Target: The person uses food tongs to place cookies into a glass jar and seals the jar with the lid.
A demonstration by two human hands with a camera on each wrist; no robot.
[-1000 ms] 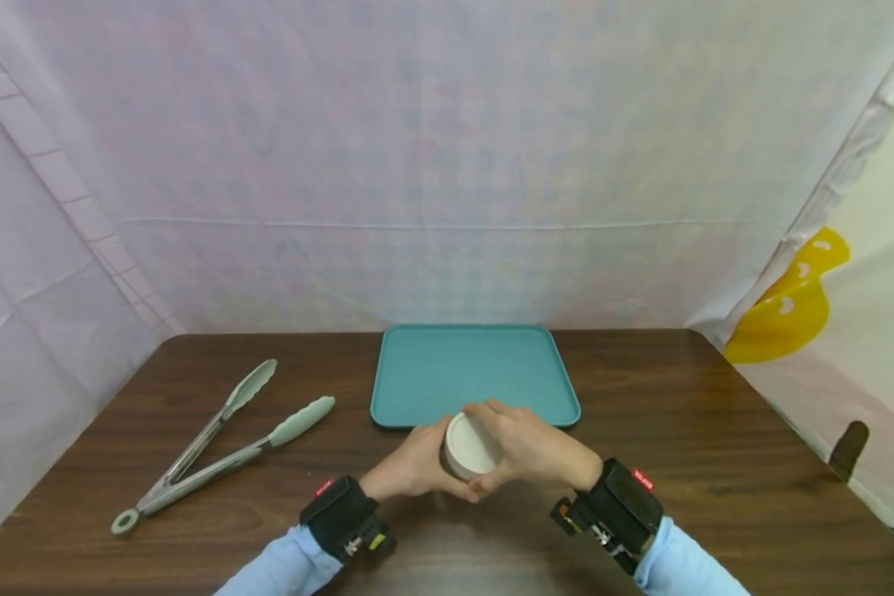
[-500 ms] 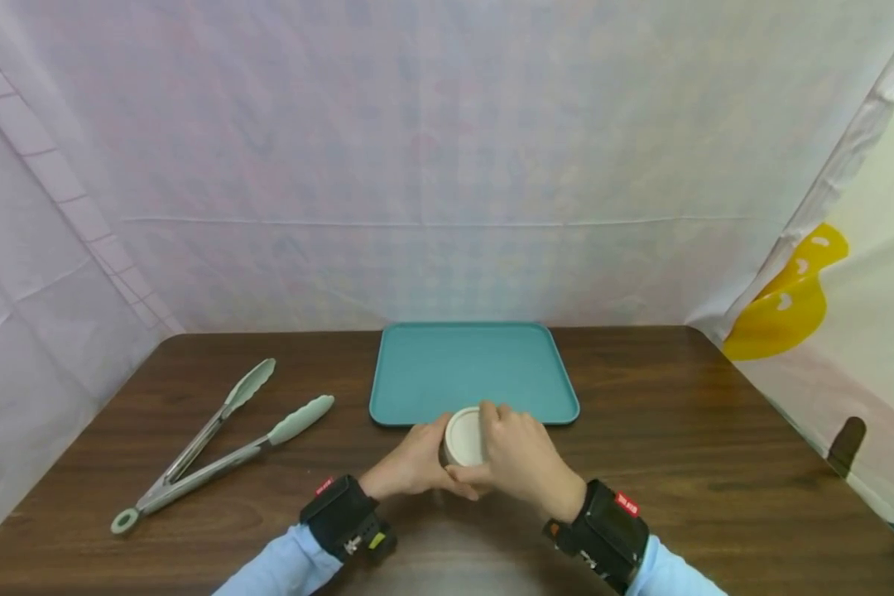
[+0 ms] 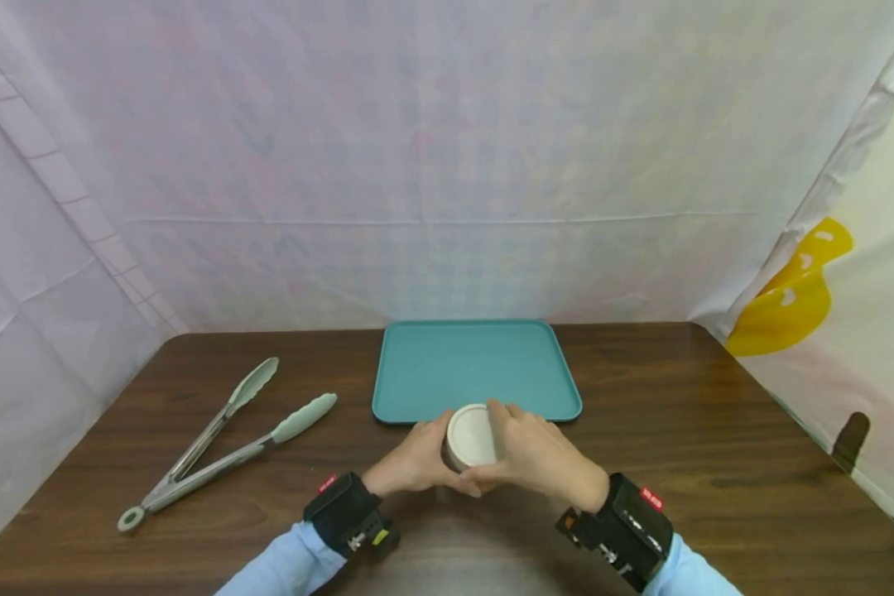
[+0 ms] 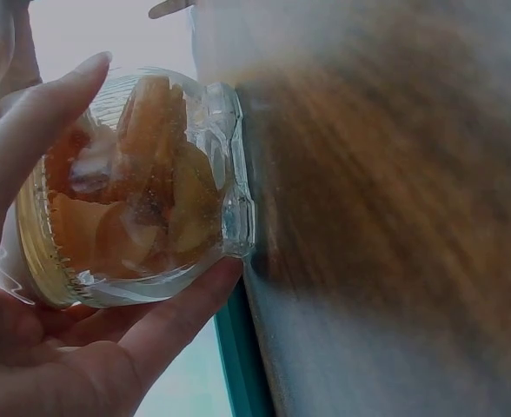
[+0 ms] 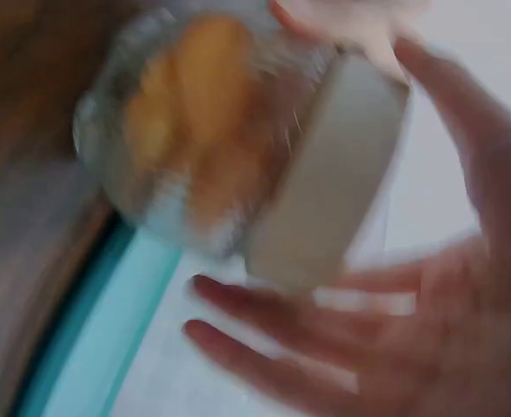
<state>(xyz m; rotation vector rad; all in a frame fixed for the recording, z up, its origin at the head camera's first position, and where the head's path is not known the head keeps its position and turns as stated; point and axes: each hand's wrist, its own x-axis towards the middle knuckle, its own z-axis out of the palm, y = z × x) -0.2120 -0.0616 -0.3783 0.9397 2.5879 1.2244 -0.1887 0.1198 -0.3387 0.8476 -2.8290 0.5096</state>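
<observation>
A glass jar [image 4: 142, 195] with orange and yellow pieces inside stands upright on the wooden table, its base showing in the left wrist view. On top is a white lid [image 3: 471, 435]. My left hand [image 3: 415, 463] grips the jar's side, thumb on the near side and fingers around the far side. From the right, my right hand [image 3: 542, 457] holds the lid's rim between thumb and fingers. The right wrist view is blurred, with the lid [image 5: 334, 174] between the thumb and the spread fingers.
Just beyond the jar lies a teal tray [image 3: 477, 372], close to the back edge of the table [image 3: 685, 430]. Spread tongs [image 3: 209, 473] with pale green tips lie to the left. A pale cloth [image 3: 447, 165] hangs behind the table.
My right hand turned on the lid toward the left, wrist drawn inward, then swung back out to the right. The left hand keeps its hold, and the jar stays nearly in place.
</observation>
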